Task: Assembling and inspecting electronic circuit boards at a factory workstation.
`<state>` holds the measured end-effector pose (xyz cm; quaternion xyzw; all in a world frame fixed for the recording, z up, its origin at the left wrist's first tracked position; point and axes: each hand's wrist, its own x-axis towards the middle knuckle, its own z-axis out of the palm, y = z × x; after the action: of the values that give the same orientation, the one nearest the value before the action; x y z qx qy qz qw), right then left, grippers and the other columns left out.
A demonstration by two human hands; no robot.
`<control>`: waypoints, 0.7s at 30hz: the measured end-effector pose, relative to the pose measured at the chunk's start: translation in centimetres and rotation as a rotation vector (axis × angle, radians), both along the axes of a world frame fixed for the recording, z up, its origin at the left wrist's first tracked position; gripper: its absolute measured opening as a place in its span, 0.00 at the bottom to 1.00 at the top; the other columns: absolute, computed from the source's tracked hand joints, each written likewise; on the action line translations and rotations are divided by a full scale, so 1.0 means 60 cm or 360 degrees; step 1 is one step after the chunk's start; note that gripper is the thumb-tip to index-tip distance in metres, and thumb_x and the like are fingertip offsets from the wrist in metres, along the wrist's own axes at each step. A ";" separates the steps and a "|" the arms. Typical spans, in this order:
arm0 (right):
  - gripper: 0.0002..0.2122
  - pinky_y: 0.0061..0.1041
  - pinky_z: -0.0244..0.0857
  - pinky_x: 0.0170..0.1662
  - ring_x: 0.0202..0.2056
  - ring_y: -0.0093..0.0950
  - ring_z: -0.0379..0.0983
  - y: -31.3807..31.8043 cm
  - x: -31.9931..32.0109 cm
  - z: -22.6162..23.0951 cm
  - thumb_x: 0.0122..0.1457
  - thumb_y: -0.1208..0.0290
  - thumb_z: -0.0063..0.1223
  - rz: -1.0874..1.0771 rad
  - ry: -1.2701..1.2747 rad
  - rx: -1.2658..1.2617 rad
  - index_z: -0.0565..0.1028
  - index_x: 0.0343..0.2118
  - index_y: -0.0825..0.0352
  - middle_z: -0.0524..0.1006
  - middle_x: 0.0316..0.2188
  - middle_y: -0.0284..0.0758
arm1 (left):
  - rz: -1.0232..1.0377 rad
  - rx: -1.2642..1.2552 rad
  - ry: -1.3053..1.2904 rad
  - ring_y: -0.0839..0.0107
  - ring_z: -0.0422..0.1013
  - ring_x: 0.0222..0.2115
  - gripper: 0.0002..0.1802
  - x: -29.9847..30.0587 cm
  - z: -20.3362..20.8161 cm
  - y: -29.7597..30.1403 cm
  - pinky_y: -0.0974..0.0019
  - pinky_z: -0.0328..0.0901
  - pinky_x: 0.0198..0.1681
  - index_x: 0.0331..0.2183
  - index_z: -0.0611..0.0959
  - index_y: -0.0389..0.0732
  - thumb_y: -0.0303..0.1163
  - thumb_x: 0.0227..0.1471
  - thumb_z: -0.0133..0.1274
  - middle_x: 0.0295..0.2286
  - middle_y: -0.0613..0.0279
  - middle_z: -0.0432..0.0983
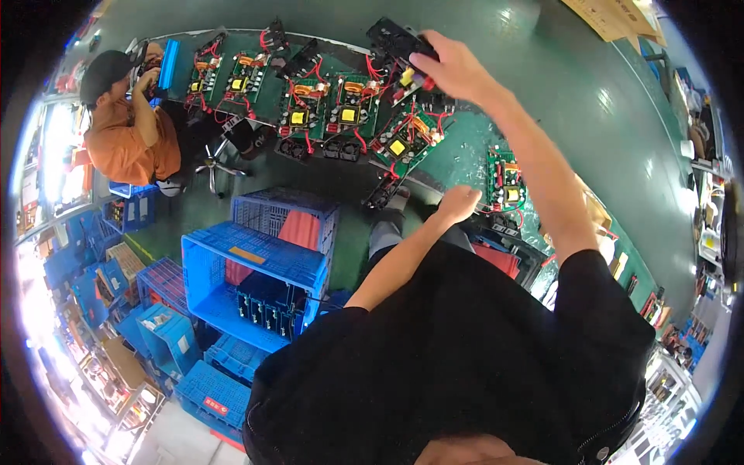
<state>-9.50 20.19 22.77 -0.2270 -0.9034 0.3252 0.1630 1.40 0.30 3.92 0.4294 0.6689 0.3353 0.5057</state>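
Note:
My right hand [451, 66] stretches to the far side of the bench and is closed on a black end panel [394, 39]. Red wires and a part with a yellow block show just below that panel. My left hand [461, 203] is curled shut close to my body; whatever its fingers hold is hidden. To its right lies a green circuit board [505, 182] with a yellow transformer. Another circuit board [404, 143] lies tilted between my two hands, with a black panel [383, 191] at its near end.
More circuit boards [353, 108] with fans and red wires line the bench [465, 147] to the left. A co-worker in orange [128, 139] holds a blue metal housing [168, 66]. Blue crates [256, 256] stack at my left; cardboard boxes [612, 15] stand at the far right.

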 end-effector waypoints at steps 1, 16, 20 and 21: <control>0.15 0.39 0.68 0.36 0.31 0.45 0.76 -0.025 0.003 -0.005 0.61 0.62 0.53 -0.0187 -0.0099 0.0016 0.70 0.43 0.69 0.77 0.27 0.47 | -0.0028 0.0059 0.0001 0.41 0.71 0.28 0.31 0.000 0.001 0.004 0.45 0.62 0.33 0.21 0.77 0.31 0.52 0.57 0.41 0.23 0.38 0.74; 0.18 0.40 0.67 0.47 0.45 0.48 0.72 -0.306 0.102 -0.174 0.55 0.66 0.59 -0.0331 -0.0126 -0.0429 0.71 0.47 0.67 0.74 0.43 0.46 | 0.0044 -0.0155 -0.0039 0.55 0.75 0.30 0.24 0.016 -0.020 -0.008 0.54 0.67 0.35 0.32 0.80 0.36 0.50 0.57 0.48 0.25 0.49 0.78; 0.17 0.40 0.68 0.46 0.46 0.47 0.71 -0.326 0.141 -0.183 0.55 0.64 0.59 -0.0340 -0.0062 -0.0374 0.73 0.46 0.65 0.75 0.43 0.43 | 0.0142 -0.0047 -0.0319 0.62 0.75 0.33 0.20 0.006 -0.042 -0.013 0.60 0.68 0.40 0.33 0.81 0.35 0.45 0.55 0.50 0.30 0.53 0.78; 0.16 0.39 0.68 0.45 0.45 0.46 0.72 -0.323 0.173 -0.181 0.55 0.64 0.59 -0.0528 -0.0029 -0.0181 0.74 0.45 0.65 0.75 0.42 0.43 | 0.0182 0.0151 -0.0604 0.64 0.74 0.34 0.18 -0.001 -0.027 -0.018 0.61 0.68 0.41 0.33 0.81 0.35 0.42 0.54 0.50 0.30 0.54 0.78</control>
<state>0.91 0.82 11.91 -0.3849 -0.8352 0.3422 0.1931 1.34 -0.78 2.27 0.3433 0.5685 0.4696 0.5818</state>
